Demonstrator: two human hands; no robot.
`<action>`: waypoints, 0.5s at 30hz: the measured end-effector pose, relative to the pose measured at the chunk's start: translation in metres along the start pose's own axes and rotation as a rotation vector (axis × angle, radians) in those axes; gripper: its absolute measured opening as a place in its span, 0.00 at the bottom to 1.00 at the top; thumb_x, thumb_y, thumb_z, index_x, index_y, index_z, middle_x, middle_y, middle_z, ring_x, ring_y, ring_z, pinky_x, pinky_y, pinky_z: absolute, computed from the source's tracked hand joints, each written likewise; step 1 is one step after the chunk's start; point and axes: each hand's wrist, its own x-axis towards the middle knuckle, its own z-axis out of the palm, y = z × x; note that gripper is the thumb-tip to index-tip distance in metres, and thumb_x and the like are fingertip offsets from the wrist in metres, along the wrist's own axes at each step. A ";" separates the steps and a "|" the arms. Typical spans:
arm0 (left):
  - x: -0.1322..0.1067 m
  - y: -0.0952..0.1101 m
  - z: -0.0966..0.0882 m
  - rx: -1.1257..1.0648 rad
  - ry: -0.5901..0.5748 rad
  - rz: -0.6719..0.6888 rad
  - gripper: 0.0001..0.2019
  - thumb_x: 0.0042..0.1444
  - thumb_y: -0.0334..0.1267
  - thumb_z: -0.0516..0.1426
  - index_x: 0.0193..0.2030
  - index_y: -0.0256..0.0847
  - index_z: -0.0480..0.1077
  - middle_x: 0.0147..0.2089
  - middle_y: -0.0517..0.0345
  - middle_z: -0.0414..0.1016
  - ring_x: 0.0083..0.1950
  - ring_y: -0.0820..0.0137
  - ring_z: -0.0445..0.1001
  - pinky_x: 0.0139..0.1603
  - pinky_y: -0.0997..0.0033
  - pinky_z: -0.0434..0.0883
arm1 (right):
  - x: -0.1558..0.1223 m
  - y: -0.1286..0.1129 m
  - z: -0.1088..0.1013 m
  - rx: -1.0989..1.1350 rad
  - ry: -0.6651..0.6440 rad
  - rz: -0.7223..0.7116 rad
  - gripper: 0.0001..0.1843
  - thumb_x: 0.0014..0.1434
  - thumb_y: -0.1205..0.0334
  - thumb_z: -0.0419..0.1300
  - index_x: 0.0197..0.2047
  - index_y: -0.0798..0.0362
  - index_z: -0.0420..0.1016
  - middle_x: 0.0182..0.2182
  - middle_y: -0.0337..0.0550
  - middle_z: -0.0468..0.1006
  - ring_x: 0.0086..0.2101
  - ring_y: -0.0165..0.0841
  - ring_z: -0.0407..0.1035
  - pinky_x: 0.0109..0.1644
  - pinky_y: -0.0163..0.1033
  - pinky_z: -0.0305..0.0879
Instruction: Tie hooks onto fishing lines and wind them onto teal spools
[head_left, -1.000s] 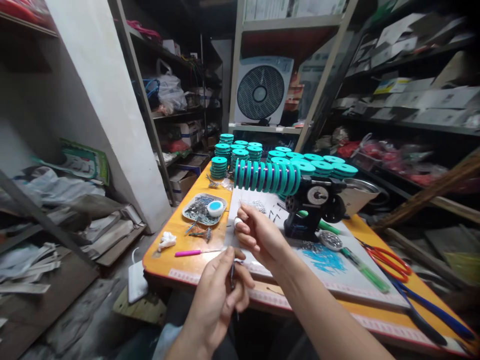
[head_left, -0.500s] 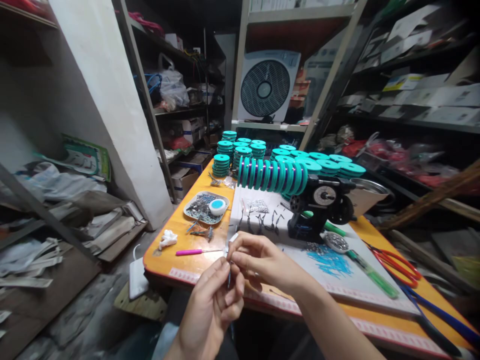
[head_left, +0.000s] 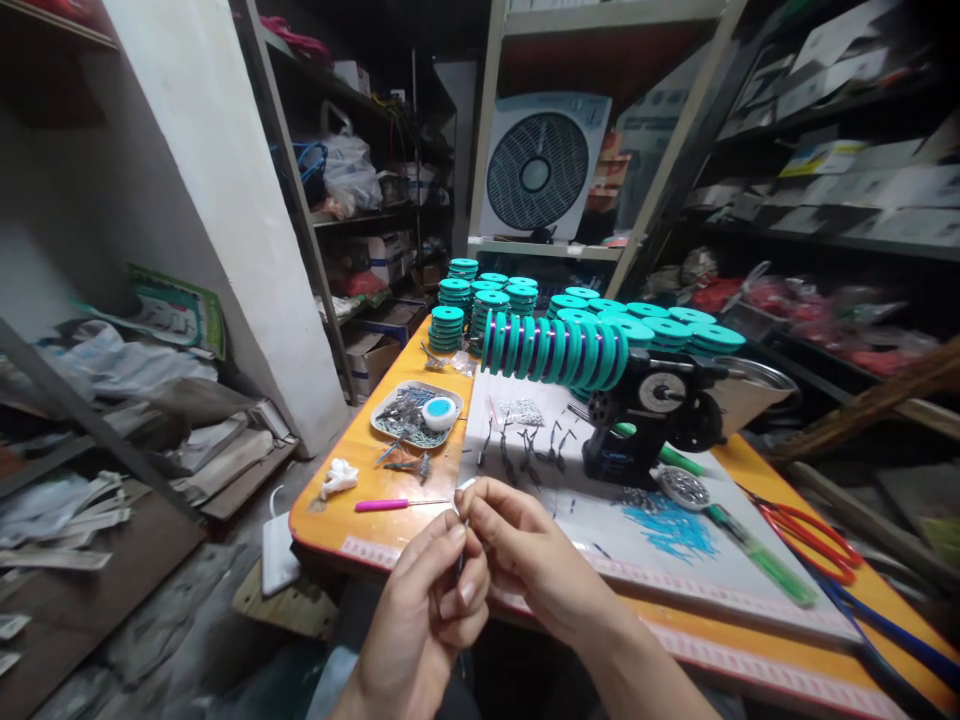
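A thin dark pin-like piece (head_left: 463,560) is pinched upright between both hands at the near edge of the surface (head_left: 352,478): left hand (head_left: 427,620) closed beneath steadying it, right hand (head_left: 525,545) fingertips nipping its top. Behind stands the spool winder (head_left: 652,410) with teal spools (head_left: 555,350).

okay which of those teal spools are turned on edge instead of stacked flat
The row of spools threaded side by side on the black winder, purple line showing between them. The other spools behind sit flat in upright stacks on the table.
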 end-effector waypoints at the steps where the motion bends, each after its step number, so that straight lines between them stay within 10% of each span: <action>1: 0.000 0.000 0.000 0.001 -0.001 -0.001 0.18 0.49 0.42 0.62 0.32 0.34 0.57 0.20 0.66 0.55 0.20 0.84 0.42 0.18 0.84 0.41 | -0.001 -0.001 -0.001 -0.006 -0.002 0.009 0.13 0.61 0.54 0.56 0.36 0.56 0.60 0.23 0.36 0.66 0.19 0.22 0.63 0.21 0.25 0.53; 10: -0.004 -0.003 0.002 0.104 -0.046 0.010 0.12 0.57 0.42 0.55 0.35 0.34 0.61 0.22 0.63 0.57 0.20 0.84 0.44 0.17 0.85 0.43 | -0.007 -0.020 -0.016 -0.156 -0.189 -0.036 0.10 0.62 0.61 0.56 0.43 0.57 0.63 0.28 0.40 0.67 0.23 0.23 0.65 0.24 0.26 0.57; 15: 0.007 0.004 -0.004 0.391 -0.079 0.161 0.13 0.60 0.42 0.52 0.47 0.38 0.64 0.36 0.55 0.68 0.31 0.75 0.66 0.31 0.75 0.66 | -0.009 -0.029 -0.011 -0.499 -0.035 -0.142 0.11 0.60 0.56 0.57 0.38 0.56 0.67 0.32 0.41 0.65 0.28 0.25 0.67 0.26 0.28 0.60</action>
